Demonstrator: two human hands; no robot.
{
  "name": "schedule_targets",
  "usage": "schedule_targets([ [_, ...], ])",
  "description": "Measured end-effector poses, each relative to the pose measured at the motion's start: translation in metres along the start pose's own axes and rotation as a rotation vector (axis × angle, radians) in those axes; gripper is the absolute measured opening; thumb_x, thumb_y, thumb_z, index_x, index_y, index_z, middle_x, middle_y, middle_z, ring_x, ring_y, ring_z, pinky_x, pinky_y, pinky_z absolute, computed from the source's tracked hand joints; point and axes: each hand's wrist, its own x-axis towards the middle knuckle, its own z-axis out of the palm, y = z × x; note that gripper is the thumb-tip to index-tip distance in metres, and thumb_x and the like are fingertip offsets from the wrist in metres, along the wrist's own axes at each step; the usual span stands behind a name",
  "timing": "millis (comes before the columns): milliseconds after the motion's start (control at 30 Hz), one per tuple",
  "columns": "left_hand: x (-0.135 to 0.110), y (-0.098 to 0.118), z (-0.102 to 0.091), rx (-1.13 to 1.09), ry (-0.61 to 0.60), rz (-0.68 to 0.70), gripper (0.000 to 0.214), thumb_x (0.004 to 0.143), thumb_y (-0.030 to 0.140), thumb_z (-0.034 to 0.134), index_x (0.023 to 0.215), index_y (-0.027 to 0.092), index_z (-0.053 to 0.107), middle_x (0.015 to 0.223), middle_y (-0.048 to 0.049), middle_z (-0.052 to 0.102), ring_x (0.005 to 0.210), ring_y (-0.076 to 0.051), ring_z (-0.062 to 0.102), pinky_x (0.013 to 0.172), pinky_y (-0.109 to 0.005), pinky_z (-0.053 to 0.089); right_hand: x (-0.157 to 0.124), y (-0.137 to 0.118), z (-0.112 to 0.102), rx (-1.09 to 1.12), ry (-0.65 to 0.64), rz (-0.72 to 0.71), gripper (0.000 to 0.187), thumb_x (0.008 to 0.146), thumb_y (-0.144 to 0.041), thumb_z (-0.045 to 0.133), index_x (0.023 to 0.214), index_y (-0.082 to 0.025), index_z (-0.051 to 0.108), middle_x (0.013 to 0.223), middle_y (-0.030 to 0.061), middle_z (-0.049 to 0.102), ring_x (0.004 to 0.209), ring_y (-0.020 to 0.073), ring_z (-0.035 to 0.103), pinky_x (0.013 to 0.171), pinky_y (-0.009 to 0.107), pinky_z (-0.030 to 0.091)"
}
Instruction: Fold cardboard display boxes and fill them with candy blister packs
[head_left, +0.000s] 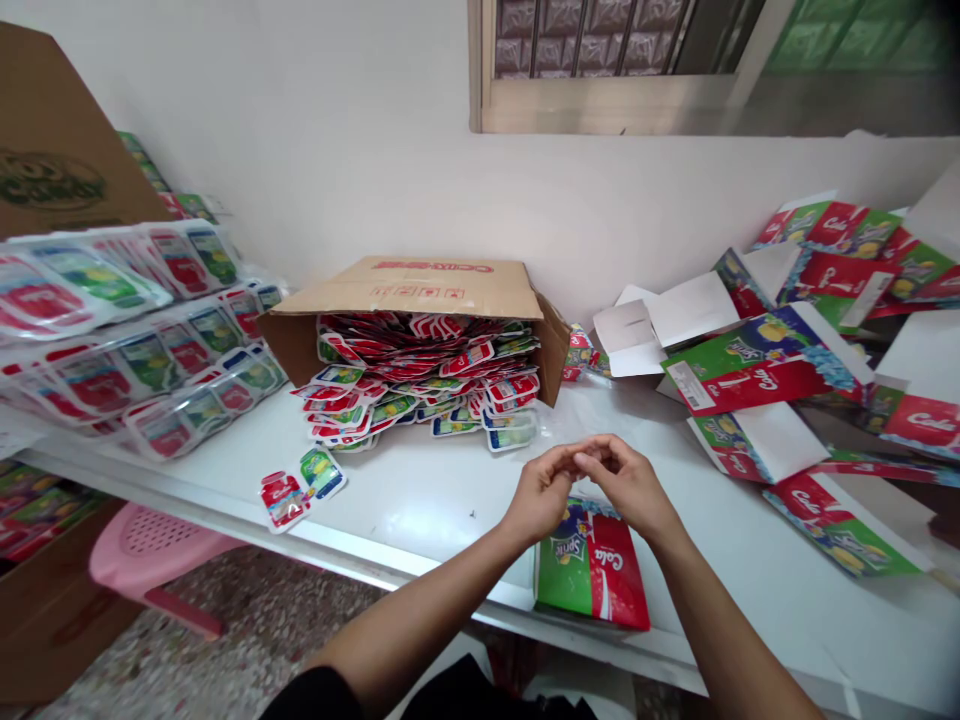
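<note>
A red and green Cola and Sprite carton [592, 565] lies near the front edge of the white table. Above its far end my left hand [550, 483] and my right hand [619, 482] come together, fingers curled inward and fingertips meeting. A bit of white card shows just below them at the carton's end. Whatever the fingers pinch is hidden from view. Beyond my hands, a brown cardboard box [427, 275] rests on its side, with many red and green sachets [416, 385] spilling out of its open front.
Unfolded and part-folded printed cartons [757, 360] are heaped on the right. At left, stacked strips of wrapped sachets [150, 360] stand by another brown box [60, 150]. Two loose sachets [285, 498] lie near the front edge. A pink stool [161, 535] stands below.
</note>
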Motion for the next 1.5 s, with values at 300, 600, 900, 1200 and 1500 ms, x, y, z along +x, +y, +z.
schedule_targets([
  [300, 0.025, -0.005, -0.001, 0.655, 0.51, 0.032, 0.06, 0.065, 0.049, 0.075, 0.11, 0.017, 0.052, 0.107, -0.0108, 0.06, 0.099, -0.025, 0.059, 0.085, -0.037, 0.046, 0.014, -0.014, 0.007, 0.453, 0.293, -0.122, 0.019, 0.083, -0.043, 0.053, 0.079, -0.024, 0.051, 0.066, -0.0046, 0.047, 0.058, 0.0111, 0.048, 0.059, 0.026, 0.045],
  [600, 0.063, -0.004, -0.022, 0.955, 0.4, 0.029, 0.022, 0.09, 0.033, 0.045, 0.087, 0.022, 0.063, 0.072, -0.0006, 0.066, 0.068, -0.017, 0.06, 0.062, -0.025, 0.038, 0.003, 0.012, -0.016, 0.464, 0.446, -0.075, 0.019, 0.083, -0.043, 0.052, 0.084, -0.024, 0.048, 0.067, -0.0052, 0.046, 0.057, 0.0103, 0.047, 0.057, 0.025, 0.044],
  [900, 0.106, 0.002, -0.005, 1.383, 0.057, 0.308, 0.033, 0.09, 0.016, 0.037, 0.116, 0.022, 0.058, 0.095, -0.012, 0.063, 0.087, -0.025, 0.06, 0.073, -0.032, 0.037, -0.008, 0.041, -0.053, -0.137, 0.369, 0.087, 0.064, 0.068, -0.042, 0.065, 0.124, -0.02, 0.045, 0.121, 0.0148, 0.057, 0.107, 0.0281, 0.056, 0.085, 0.043, 0.046],
  [1200, 0.095, -0.024, 0.003, 1.495, -0.354, 0.339, 0.032, 0.096, 0.03, 0.034, 0.123, 0.024, 0.05, 0.1, -0.0088, 0.063, 0.097, -0.022, 0.055, 0.084, -0.035, 0.038, 0.034, 0.058, -0.051, -1.036, 0.49, -0.008, 0.03, 0.087, -0.035, 0.048, 0.108, -0.016, 0.059, 0.091, 0.0105, 0.066, 0.088, 0.0251, 0.058, 0.075, 0.034, 0.041],
  [1500, 0.065, -0.056, -0.012, 1.4, 0.06, -0.237, 0.091, 0.076, 0.074, 0.044, 0.138, 0.009, 0.028, 0.122, -0.02, 0.056, 0.11, -0.032, 0.055, 0.082, -0.035, 0.044, 0.037, 0.088, -0.032, -0.956, 0.593, -0.204, 0.03, 0.094, -0.027, 0.034, 0.11, -0.016, 0.057, 0.108, 0.0108, 0.062, 0.102, 0.0214, 0.054, 0.087, 0.031, 0.04],
])
